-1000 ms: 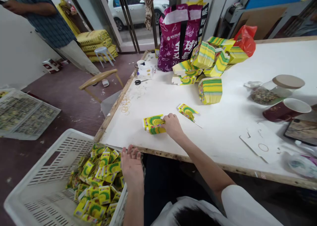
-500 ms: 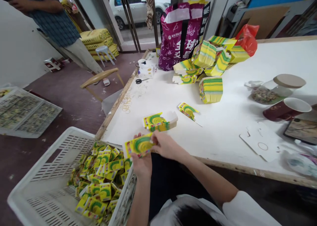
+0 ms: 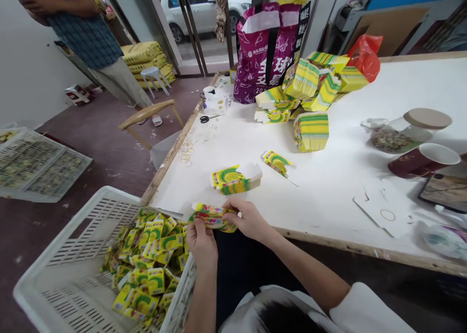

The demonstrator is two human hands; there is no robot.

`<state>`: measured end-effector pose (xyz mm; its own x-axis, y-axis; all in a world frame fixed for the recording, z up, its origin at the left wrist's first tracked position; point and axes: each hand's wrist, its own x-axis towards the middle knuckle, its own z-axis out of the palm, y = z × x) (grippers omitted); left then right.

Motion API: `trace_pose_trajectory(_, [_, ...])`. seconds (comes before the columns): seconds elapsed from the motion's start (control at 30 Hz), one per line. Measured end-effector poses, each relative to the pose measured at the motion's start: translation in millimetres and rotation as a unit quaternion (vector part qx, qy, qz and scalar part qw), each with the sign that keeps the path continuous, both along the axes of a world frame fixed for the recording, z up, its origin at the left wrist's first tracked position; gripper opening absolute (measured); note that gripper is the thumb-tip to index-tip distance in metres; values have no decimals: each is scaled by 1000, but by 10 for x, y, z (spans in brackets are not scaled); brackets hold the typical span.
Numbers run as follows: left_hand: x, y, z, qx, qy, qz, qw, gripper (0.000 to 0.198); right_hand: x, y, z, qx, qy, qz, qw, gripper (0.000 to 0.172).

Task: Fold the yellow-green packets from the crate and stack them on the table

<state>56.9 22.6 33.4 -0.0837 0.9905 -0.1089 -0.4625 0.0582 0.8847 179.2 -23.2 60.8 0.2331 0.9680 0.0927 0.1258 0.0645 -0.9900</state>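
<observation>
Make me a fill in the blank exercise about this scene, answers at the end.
Counting the left hand and the right hand, the hands holding the yellow-and-green printed cardboard carton number ____.
The near white slatted plastic crate stands on the person's ____ side.
The vertical strap on the tall purple printed bag is ____.
Between the crumpled red plastic bag and the dark red mug, nearer the person is the ____.

Missing words: two; left; black; mug.

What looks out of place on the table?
Thin tan loops, probably rubber bands, lie scattered near the left edge of the table, loose rather than gathered. One yellow carton lies askew, apart from the carton stack. No spill stands out.
</observation>
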Motion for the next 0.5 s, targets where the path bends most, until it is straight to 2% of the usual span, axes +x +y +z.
trace_pose_trajectory(0.07, [-55, 20, -2, -2, 12, 0, 1000, 38, 102, 2, -3, 27, -30, -13, 999, 5])
trace_pose_trajectory(0.13, [-168, 80, 23, 18, 35, -34, 999, 39, 214, -7, -10, 60, -98, -19, 993, 8])
trace_pose_trajectory(0.23, [-380, 193, 105, 119, 99, -125, 980, 62, 343, -53, 10, 110, -275, -7, 955, 13])
trace_pose_trajectory(0.3, [-468, 234, 165, 179, 198, -213, 940, 85, 345, -99, 47, 144, -368, 36, 918, 15])
trace_pose_trajectory(0.33, [-480, 236, 188, 193, 261, -267, 907, 91, 317, -121, 68, 164, -391, 57, 904, 17])
trace_pose_trajectory(0.4, [-440, 200, 211, 192, 371, -348, 839, 83, 227, -155, 97, 195, -390, 58, 898, 21])
trace_pose_trajectory(0.43, [-399, 168, 211, 186, 407, -362, 818, 72, 180, -163, 100, 199, -368, 24, 908, 23])
trace_pose_trajectory(0.5, [-307, 91, 196, 179, 447, -344, 806, 58, 109, -157, 80, 178, -275, -91, 941, 43])
